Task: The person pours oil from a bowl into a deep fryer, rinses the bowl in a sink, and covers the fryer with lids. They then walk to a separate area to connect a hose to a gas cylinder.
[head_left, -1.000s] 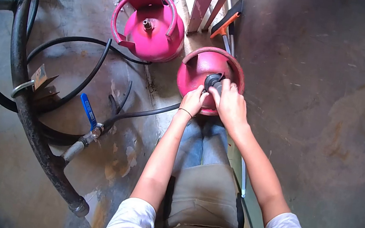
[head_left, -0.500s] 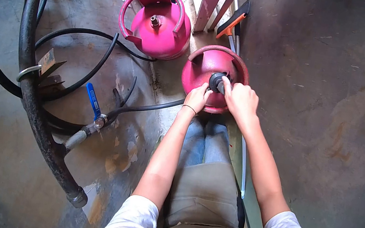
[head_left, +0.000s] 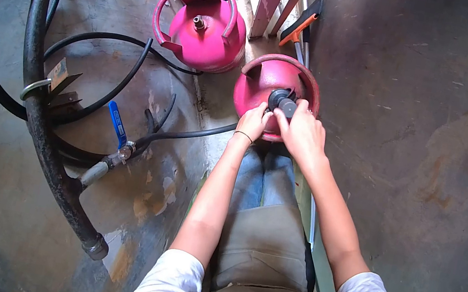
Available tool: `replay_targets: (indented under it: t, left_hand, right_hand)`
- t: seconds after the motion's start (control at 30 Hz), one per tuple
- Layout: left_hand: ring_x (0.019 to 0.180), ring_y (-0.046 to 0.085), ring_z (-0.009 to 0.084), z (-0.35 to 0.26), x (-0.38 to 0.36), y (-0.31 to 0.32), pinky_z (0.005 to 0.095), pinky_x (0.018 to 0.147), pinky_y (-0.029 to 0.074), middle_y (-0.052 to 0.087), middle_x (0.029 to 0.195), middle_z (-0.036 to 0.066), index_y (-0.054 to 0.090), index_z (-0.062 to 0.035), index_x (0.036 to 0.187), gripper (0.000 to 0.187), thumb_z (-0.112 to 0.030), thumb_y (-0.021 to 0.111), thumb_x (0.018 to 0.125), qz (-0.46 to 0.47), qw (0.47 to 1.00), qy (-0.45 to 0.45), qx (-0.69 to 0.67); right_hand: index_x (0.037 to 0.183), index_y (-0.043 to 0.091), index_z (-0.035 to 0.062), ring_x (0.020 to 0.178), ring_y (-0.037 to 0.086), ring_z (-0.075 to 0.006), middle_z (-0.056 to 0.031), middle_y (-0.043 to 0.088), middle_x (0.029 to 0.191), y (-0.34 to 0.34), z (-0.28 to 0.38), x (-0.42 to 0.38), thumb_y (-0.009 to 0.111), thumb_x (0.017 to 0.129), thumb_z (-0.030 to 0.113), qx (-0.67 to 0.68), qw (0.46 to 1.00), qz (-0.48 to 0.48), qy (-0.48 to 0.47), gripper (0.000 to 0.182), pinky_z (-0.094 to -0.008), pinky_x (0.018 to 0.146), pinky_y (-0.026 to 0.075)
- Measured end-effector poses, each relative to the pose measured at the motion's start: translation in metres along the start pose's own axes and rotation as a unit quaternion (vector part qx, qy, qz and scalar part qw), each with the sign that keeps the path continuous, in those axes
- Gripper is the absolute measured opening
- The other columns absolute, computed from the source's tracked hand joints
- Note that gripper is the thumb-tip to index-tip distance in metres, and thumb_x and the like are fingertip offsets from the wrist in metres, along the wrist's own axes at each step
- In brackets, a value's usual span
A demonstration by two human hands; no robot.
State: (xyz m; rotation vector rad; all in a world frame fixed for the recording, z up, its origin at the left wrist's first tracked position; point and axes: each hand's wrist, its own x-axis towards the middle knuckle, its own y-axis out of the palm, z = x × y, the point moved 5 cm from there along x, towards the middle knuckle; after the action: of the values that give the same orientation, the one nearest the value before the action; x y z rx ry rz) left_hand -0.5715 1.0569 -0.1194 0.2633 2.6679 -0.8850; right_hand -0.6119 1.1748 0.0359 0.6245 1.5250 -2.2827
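A pink gas cylinder stands upright in front of my knees, and a black gas regulator sits on its valve inside the collar. My right hand is closed round the regulator's dark knob, thumb on the near side and fingers on the far side. On the regulator's left side, my left hand has its fingers curled in at the lower edge, where a black hose comes in from the left. That hose's end is hidden behind the left hand.
A second pink cylinder stands behind to the left, its brass valve bare. At left, a dark metal pipe carries a valve with a blue lever, and hose coils lie on the floor. An orange-and-black squeegee leans beside wooden posts.
My right hand has rotated on the regulator, its thumb coming down and left, so the knob's grey end now shows. My left hand stays at the regulator's side.
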Motion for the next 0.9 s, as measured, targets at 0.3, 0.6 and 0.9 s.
replay_targets:
  t: [0.3, 0.6, 0.9]
  left_hand:
    - [0.087, 0.056, 0.0407, 0.002, -0.001, 0.002, 0.0485, 0.074, 0.044, 0.059, 0.09, 0.025, 0.05, -0.0033, 0.101, 0.029, -0.028, 0.051, 0.086, -0.018, 1.0, -0.018, 0.0]
    - [0.087, 0.056, 0.0408, 0.001, -0.002, 0.003, 0.0483, 0.074, 0.044, 0.059, 0.089, 0.024, 0.049, -0.0045, 0.102, 0.027, -0.027, 0.051, 0.086, -0.031, 0.999, -0.009, 0.002]
    - [0.088, 0.056, 0.04, 0.004, -0.001, 0.003, 0.0476, 0.075, 0.044, 0.059, 0.09, 0.024, 0.05, -0.0045, 0.102, 0.027, -0.026, 0.051, 0.086, -0.026, 0.999, -0.019, -0.001]
  right_hand:
    - [0.102, 0.049, -0.0029, 0.059, 0.064, -0.0325, -0.0187, 0.062, 0.064, 0.003, 0.004, 0.004, 0.06, 0.082, 0.031, -0.107, 0.987, -0.075, -0.088, 0.041, -0.0429, 0.054, 0.052]
    - [0.101, 0.048, -0.0011, 0.065, 0.063, -0.0369, -0.0189, 0.062, 0.069, -0.001, 0.007, 0.001, 0.061, 0.081, 0.033, -0.138, 0.917, -0.195, -0.319, 0.042, -0.0461, 0.059, 0.051]
    - [0.095, 0.051, -0.0019, 0.065, 0.063, -0.0371, -0.0224, 0.062, 0.071, -0.002, 0.004, 0.005, 0.053, 0.085, 0.043, -0.139, 0.957, -0.15, -0.206, 0.046, -0.0437, 0.056, 0.051]
